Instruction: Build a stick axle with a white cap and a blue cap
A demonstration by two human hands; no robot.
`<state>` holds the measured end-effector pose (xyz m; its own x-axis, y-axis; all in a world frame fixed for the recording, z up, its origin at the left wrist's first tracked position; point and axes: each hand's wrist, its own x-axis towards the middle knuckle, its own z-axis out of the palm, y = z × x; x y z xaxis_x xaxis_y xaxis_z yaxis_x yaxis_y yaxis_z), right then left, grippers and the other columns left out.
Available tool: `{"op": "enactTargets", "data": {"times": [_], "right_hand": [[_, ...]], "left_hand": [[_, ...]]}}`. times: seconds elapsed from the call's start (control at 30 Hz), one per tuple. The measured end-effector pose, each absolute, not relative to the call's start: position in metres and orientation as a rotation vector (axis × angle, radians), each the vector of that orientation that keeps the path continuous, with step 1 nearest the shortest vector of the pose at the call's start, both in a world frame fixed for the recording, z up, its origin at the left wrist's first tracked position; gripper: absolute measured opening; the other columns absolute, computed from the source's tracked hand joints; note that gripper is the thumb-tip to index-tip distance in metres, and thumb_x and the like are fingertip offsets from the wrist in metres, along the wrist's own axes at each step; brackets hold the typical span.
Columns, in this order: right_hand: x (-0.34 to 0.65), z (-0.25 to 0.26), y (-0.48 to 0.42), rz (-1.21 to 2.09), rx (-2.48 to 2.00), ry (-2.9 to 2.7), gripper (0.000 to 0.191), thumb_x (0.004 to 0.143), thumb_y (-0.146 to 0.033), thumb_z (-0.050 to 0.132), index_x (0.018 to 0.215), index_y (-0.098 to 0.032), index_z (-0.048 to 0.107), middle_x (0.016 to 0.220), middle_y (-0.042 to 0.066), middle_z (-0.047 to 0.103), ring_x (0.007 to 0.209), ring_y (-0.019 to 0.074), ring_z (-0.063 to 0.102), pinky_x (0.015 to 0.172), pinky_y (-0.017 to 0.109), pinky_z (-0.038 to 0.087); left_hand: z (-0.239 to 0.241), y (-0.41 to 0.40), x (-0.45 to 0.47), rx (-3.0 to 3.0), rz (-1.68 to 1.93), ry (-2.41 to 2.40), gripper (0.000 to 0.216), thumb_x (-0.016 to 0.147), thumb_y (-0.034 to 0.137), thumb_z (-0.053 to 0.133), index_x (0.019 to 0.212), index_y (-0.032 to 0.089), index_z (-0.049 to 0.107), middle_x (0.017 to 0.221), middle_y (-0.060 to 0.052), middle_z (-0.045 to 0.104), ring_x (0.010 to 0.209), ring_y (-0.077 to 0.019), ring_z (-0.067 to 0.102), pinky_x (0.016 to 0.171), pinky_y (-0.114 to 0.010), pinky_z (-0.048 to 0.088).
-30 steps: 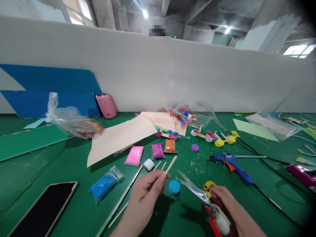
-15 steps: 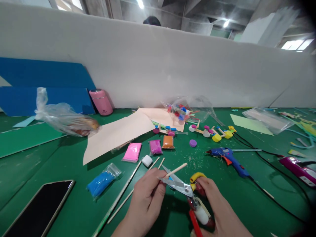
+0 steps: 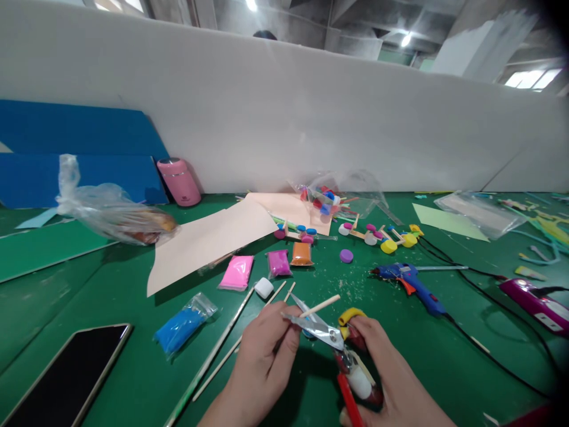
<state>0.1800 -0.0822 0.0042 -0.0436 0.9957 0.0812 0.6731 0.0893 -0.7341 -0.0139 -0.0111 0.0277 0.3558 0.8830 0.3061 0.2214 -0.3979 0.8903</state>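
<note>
"So, where is the wooden stick?"
"Within the open scissors; the left hand pinches it tightly, the right hand, partly curled, holds them."
"The risk?"
"A nick, perhaps; the left hand is so near."

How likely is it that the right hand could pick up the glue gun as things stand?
Probably not straight away: the right hand holds the scissors. The way itself looks free, with only green table between hand and glue gun.
</note>
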Motion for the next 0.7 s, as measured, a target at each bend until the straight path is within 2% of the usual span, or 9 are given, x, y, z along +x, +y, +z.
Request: {"op": "enactTargets", "data": {"times": [0.23, 0.47, 0.63, 0.7], "right_hand": [[0.1788, 0.0088, -0.0803, 0.859, -1.62, -1.736, 0.064, 0.052, -0.022, 0.067, 0.112, -0.02, 0.043, 0.104, 0.009, 0.054, 0.096, 0.0271, 0.052, 0.08, 0.034, 0.045], [0.1754, 0.0097, -0.0814, 0.947, -1.643, -1.72, 0.063, 0.057, -0.019, 0.065, 0.113, -0.022, 0.038, 0.107, 0.009, 0.052, 0.098, 0.0258, 0.051, 0.087, 0.036, 0.04], [0.1741, 0.0068, -0.0831, 0.929, -1.685, -1.734, 0.066, 0.058, -0.022, 0.066, 0.116, -0.02, 0.035, 0.106, 0.01, 0.052, 0.097, 0.0252, 0.052, 0.086, 0.035, 0.041], [0.1728, 0.0068, -0.0828, 0.905, -1.701, -1.73, 0.064, 0.056, -0.023, 0.067, 0.113, -0.019, 0.038, 0.103, 0.009, 0.053, 0.094, 0.0246, 0.053, 0.082, 0.033, 0.043]], "left_hand": [[0.0227, -0.0097, -0.0146, 2.055, 1.09, 0.908, 0.017, 0.081, 0.009, 0.042, 0.073, 0.017, 0.054, 0.067, -0.001, 0.053, 0.061, -0.0126, 0.05, 0.057, -0.02, 0.038], [0.0247, -0.0097, -0.0129, 2.121, 1.08, 0.909, 0.018, 0.082, 0.009, 0.04, 0.071, 0.016, 0.053, 0.066, -0.001, 0.053, 0.061, -0.0115, 0.05, 0.057, -0.019, 0.039], [0.0234, -0.011, -0.013, 2.1, 1.073, 0.917, 0.018, 0.082, 0.009, 0.04, 0.071, 0.016, 0.052, 0.067, -0.001, 0.053, 0.061, -0.0109, 0.05, 0.057, -0.018, 0.039], [0.0223, -0.0109, -0.0133, 2.109, 1.065, 0.907, 0.017, 0.082, 0.009, 0.04, 0.071, 0.016, 0.052, 0.067, -0.001, 0.054, 0.061, -0.0112, 0.05, 0.058, -0.019, 0.039]]}}
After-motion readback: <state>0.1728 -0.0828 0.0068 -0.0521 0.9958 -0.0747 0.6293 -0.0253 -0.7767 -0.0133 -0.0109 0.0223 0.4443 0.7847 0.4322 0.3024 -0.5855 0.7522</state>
